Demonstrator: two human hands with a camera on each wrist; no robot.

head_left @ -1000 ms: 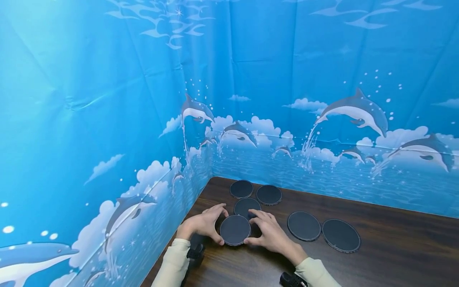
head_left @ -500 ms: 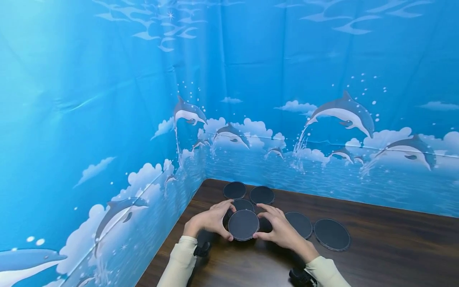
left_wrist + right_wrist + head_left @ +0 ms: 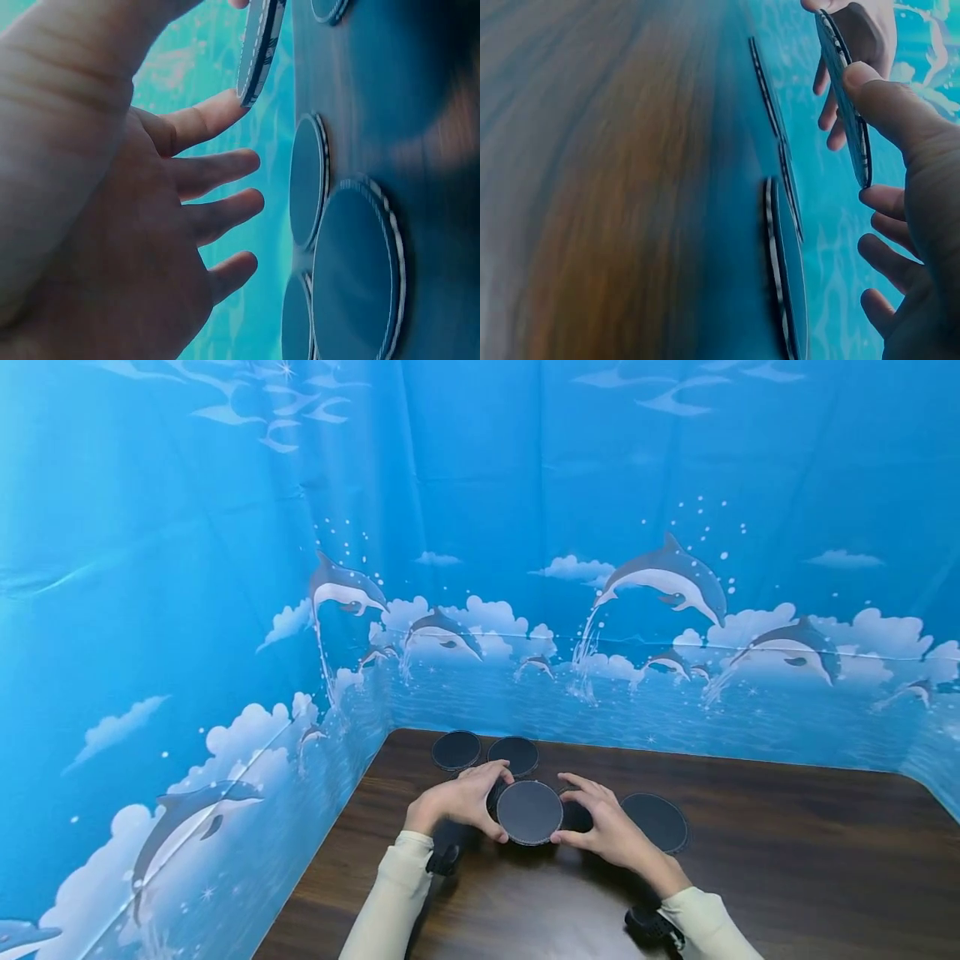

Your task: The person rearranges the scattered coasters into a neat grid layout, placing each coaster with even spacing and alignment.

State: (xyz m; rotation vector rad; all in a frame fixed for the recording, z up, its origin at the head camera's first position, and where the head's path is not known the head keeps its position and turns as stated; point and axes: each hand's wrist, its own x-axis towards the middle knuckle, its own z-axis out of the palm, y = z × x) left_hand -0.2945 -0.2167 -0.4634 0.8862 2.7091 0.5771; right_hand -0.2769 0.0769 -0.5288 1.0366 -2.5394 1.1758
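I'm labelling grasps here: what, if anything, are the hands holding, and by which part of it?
A dark round disc, held by its rim: the left hand grips one side, the right hand the opposite side.

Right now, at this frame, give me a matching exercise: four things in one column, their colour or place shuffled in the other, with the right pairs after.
1. Raised disc
2. Table
3. Backdrop
4. Left sleeve

A. Blue, with dolphins
B. Cream
C. Between left hand and right hand
D. Brown, wood-grained

Pairs: 1-C, 2-D, 3-A, 4-B
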